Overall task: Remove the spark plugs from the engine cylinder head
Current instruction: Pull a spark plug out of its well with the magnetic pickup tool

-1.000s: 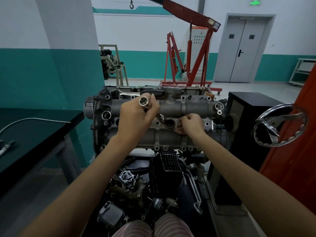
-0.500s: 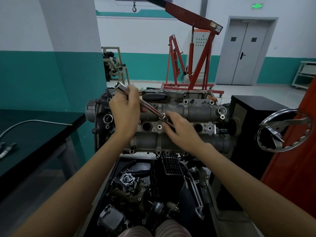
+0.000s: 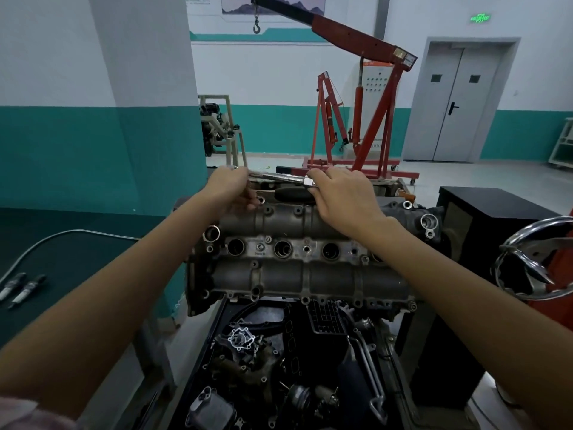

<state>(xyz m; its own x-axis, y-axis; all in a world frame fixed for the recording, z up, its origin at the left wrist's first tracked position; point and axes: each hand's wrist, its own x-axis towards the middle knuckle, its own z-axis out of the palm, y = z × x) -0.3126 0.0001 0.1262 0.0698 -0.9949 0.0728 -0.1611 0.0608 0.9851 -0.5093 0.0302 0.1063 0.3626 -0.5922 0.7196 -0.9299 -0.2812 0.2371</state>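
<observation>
Both hands hold a chrome wrench (image 3: pixel 279 177) level above the far edge of the cylinder head (image 3: pixel 304 243). The left hand (image 3: pixel 231 190) has its fingers curled around the handle end at 9 o'clock; the right hand (image 3: pixel 341 197) pinches the socket end. Two spark plugs (image 3: pixel 21 287) lie on the bench (image 3: pixel 62 259), at 9 o'clock from the head.

Green exit sign (image 3: pixel 480 18) above door (image 3: pixel 459 103): characters illegible. No other readable text.
</observation>
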